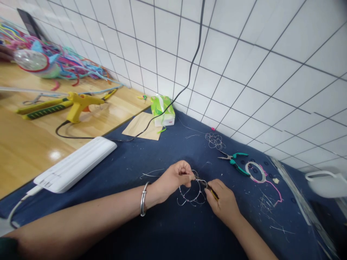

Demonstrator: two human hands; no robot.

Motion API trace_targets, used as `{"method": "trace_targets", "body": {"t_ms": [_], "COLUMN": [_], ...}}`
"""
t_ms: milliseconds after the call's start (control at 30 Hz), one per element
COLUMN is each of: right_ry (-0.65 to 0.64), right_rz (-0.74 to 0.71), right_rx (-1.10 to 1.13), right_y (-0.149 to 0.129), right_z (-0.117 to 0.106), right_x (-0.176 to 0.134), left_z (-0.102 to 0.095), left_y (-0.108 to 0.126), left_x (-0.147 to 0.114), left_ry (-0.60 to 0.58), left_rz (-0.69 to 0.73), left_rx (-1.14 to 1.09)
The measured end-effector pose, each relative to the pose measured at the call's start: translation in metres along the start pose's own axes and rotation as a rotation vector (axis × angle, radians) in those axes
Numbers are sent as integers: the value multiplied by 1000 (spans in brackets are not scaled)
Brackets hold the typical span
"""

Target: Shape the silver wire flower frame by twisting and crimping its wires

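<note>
My left hand (175,180) pinches the upper edge of a looped wire piece (191,199), a ring with curved wire petals and small beads. In my right hand (224,200) are pliers (213,193) with yellow and black handles. Their dark jaws reach to the wire close to my left fingertips; whether they bite on it is too small to tell. A few loose wire ends (151,173) lie left of my left hand. Beyond my hands rests a coil of bent wire loops (214,141), and a second pair of pliers (235,161) with teal handles.
A white power strip (76,166) lies at left, near a yellow glue gun (81,104). A tissue pack (162,108) stands by the tiled wall (230,54), with a black cord (187,85) hanging before it. A wire spool (256,172) and wire scraps (267,203) are at right.
</note>
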State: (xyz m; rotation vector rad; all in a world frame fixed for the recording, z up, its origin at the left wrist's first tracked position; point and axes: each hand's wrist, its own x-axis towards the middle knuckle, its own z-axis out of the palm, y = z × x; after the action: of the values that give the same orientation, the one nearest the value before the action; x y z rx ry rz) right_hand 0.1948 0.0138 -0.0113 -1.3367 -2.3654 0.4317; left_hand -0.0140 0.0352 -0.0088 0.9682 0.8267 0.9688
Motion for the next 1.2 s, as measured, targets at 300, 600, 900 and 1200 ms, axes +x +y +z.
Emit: {"method": "trace_targets", "body": {"t_ms": [300,600,900,1200], "right_ry": [-25,-51,-79,-51], "right_rz": [-13,-22,-31,-105], "right_rx": [-26,-37,-67,-136], "right_y": [-1,0,1,3], "right_z": [-2,-3,-6,-10], "right_x": [1,0,1,3], "left_z": [-3,-2,-3,-3], "left_y": [0,2,4,4], "left_x": [0,0,0,1], "left_ry": [1,17,1,-15], "left_rz": [-18,-29,-56,-94], "left_rx": [45,113,145,147]}}
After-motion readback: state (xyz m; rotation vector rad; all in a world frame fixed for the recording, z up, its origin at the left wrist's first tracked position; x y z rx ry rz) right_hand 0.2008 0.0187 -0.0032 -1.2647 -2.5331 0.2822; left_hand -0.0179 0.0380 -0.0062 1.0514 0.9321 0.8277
